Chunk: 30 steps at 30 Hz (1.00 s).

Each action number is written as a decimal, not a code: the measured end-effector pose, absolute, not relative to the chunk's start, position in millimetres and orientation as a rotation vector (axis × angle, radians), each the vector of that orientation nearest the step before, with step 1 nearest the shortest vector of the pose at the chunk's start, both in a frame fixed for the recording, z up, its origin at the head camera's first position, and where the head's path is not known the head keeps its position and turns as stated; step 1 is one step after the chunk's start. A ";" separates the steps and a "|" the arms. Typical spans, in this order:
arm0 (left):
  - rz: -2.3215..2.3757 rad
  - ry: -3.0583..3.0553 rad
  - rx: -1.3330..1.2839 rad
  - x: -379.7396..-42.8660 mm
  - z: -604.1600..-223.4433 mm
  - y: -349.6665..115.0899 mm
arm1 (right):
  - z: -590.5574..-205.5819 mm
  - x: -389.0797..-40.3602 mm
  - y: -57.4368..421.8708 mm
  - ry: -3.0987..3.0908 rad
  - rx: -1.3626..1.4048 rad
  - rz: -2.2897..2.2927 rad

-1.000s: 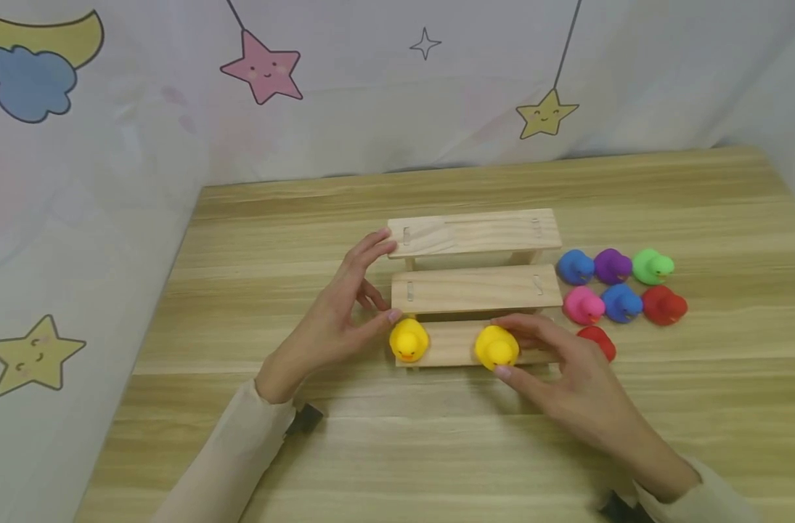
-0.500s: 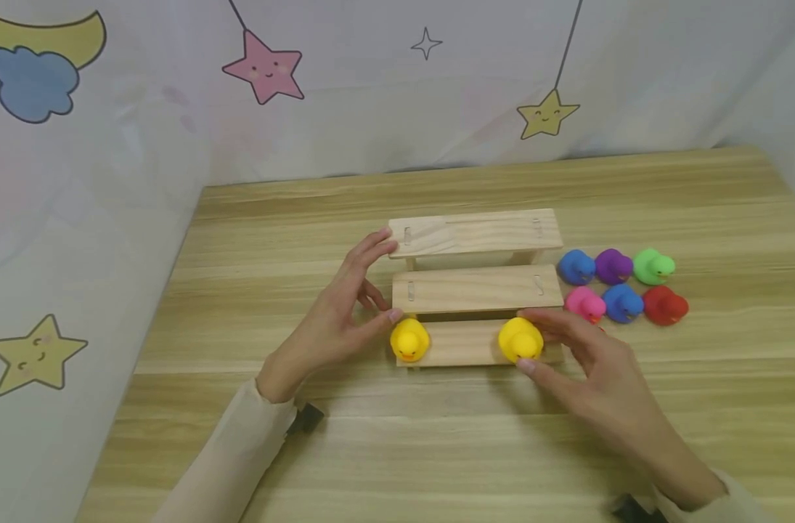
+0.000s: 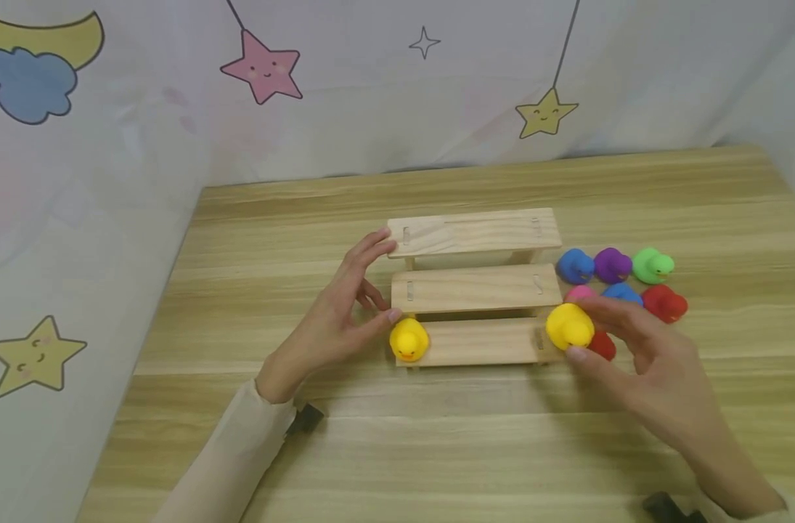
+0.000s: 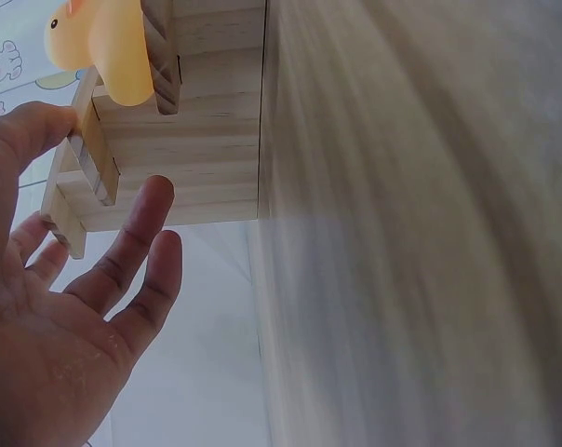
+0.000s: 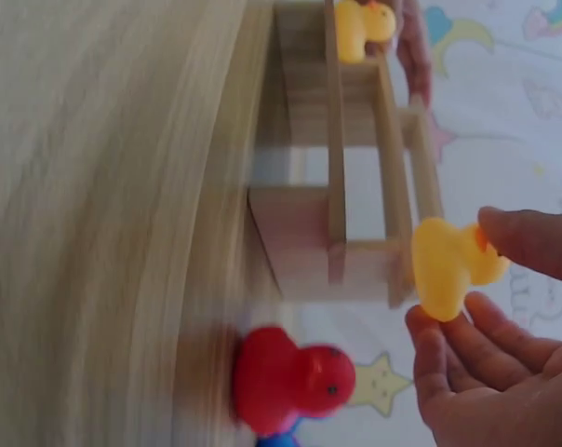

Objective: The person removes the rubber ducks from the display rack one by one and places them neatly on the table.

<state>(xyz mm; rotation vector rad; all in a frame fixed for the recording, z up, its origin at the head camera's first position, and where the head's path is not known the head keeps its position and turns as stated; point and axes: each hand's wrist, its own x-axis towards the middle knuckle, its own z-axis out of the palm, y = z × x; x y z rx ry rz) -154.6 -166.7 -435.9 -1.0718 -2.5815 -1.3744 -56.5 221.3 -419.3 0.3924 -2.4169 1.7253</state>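
A three-tier wooden stand (image 3: 475,290) stands on the table. On the left end of its lowest step sits a yellow rubber duck (image 3: 409,340). My left hand (image 3: 332,312) rests against the stand's left side, fingertips at the top step and thumb at the middle step's edge. In the left wrist view its other fingers (image 4: 123,251) reach out loosely. My right hand (image 3: 658,378) pinches a second yellow rubber duck (image 3: 570,327) between thumb and fingers. This duck is held up by the right end of the lowest step, clear of it in the right wrist view (image 5: 444,270).
Right of the stand, several rubber ducks sit in rows: blue (image 3: 576,266), purple (image 3: 613,266), green (image 3: 653,266) and red (image 3: 664,303) among them. Another red duck (image 5: 281,377) sits nearer, partly hidden by my right hand in the head view. A printed curtain (image 3: 371,94) hangs behind.
My right hand has carried the second yellow duck rightward along the lowest step to its right end. The left hand and the first yellow duck have stayed in place.
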 end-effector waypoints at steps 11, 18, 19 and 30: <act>-1.391 -2.580 -1.072 -154.4 -435.5 -167.0 | -428.8 -56.4 260.5 -2.385 0.231 1.700; -1.395 -2.567 -1.082 -154.4 -436.5 -167.0 | -438.2 -50.3 278.3 -2.599 -0.027 1.518; -1.394 -2.566 -1.083 -154.4 -436.7 -167.0 | -439.9 -49.8 280.7 -2.606 -0.043 1.514; -1.391 -2.571 -1.078 -155.1 -437.6 -167.1 | -453.4 -39.3 302.8 -2.802 -0.209 1.449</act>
